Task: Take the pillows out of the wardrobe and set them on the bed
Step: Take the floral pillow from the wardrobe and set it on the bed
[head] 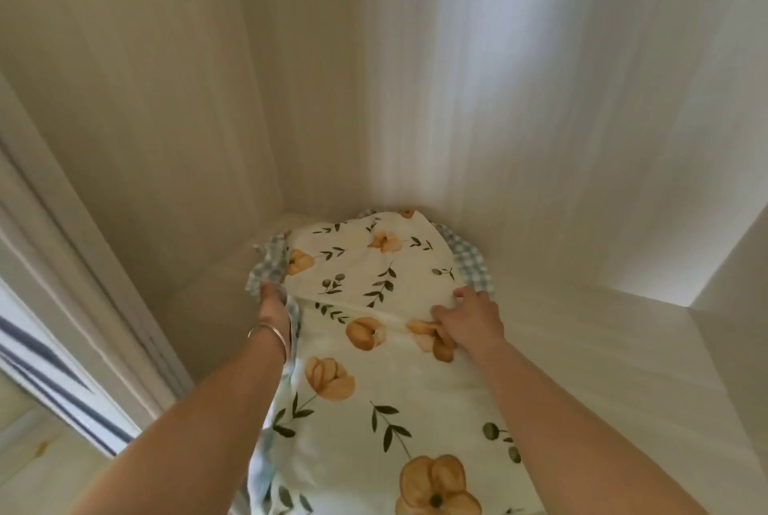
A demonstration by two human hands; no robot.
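Note:
A cream pillow (pixel 374 265) printed with orange flowers and green leaves, edged in a blue checked frill, lies inside the white wardrobe (pixel 540 119). A second floral pillow (pixel 374 410) lies nearer me, overlapping the first. My left hand (pixel 272 306), a silver bangle on its wrist, grips the left edge where the frill shows; its fingers are tucked under the fabric. My right hand (pixel 469 319) presses on the right side at the seam between the pillows, fingers curled into the fabric. Which pillow each hand holds is unclear.
White wardrobe walls close in on the left, back and right. A white door frame (pixel 62 256) runs down the left. Striped blue and white fabric (pixel 41 373) shows at the lower left outside the wardrobe.

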